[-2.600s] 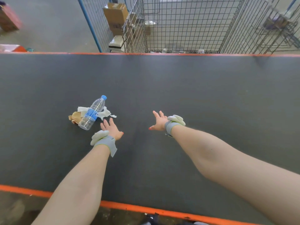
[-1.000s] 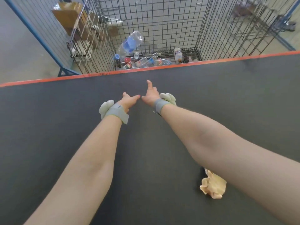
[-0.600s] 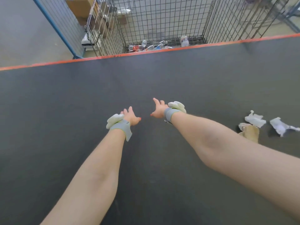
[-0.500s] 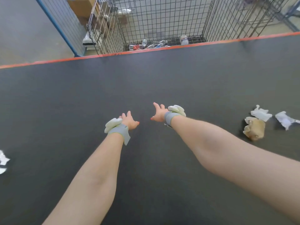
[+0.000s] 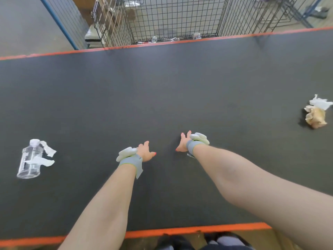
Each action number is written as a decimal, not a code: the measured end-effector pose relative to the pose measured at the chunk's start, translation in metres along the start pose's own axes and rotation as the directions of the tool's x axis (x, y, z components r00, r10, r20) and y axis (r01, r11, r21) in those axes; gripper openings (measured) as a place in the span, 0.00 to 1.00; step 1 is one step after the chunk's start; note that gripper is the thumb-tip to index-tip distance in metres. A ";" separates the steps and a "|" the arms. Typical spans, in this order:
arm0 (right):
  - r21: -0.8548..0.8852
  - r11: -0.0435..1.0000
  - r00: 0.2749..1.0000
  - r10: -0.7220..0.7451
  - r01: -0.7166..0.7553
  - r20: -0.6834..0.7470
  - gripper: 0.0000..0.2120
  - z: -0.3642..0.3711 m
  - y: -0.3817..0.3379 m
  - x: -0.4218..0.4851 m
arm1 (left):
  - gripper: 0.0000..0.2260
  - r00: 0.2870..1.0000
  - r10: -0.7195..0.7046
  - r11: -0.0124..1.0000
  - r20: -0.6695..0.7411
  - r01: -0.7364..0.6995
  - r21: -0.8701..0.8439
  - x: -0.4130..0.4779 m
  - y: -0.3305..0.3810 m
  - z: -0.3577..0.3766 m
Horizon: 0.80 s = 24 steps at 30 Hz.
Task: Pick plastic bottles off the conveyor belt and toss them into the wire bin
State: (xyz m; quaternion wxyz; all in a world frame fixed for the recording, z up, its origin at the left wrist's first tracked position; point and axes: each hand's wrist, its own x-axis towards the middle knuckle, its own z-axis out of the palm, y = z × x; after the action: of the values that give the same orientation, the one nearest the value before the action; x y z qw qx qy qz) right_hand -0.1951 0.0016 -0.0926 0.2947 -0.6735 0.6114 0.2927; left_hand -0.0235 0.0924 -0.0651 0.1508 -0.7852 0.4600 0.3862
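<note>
Reaching over the belt, the left hand and right hand are empty, fingers loosely spread.
At the frame's left, a clear bottle lies flat on the belt, its long axis running nearly up-frame, cap toward the top edge.

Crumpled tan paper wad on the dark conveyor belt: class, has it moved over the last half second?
Yes. The crumpled tan paper wad has shifted rightward along the dark conveyor belt, farther from the wire bin, which barely changed place in view.
</note>
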 end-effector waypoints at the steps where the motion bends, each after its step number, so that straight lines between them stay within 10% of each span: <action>1: 0.032 0.999 0.999 0.016 -0.015 -0.030 0.41 -0.002 0.000 0.000 | 0.33 0.999 0.020 1.000 -0.046 -0.020 -0.008 0.000 0.002 -0.002; 15: -0.045 0.952 0.952 -0.306 0.304 -0.031 0.44 -0.013 -0.065 -0.038 | 0.36 0.909 -0.226 0.974 -0.351 0.206 -0.094 -0.019 -0.062 -0.028; 24: 0.198 0.817 0.839 -0.539 0.542 -0.076 0.40 0.005 -0.128 -0.066 | 0.29 0.819 -0.362 0.923 -0.446 0.249 -0.292 -0.017 -0.100 -0.048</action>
State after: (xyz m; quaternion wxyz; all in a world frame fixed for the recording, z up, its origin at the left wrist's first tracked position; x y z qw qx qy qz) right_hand -0.0729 0.0587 -0.0410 0.4305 -0.7863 0.4254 0.1247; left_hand 0.0788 0.1271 -0.0329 0.0009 -0.9327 0.3046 0.1929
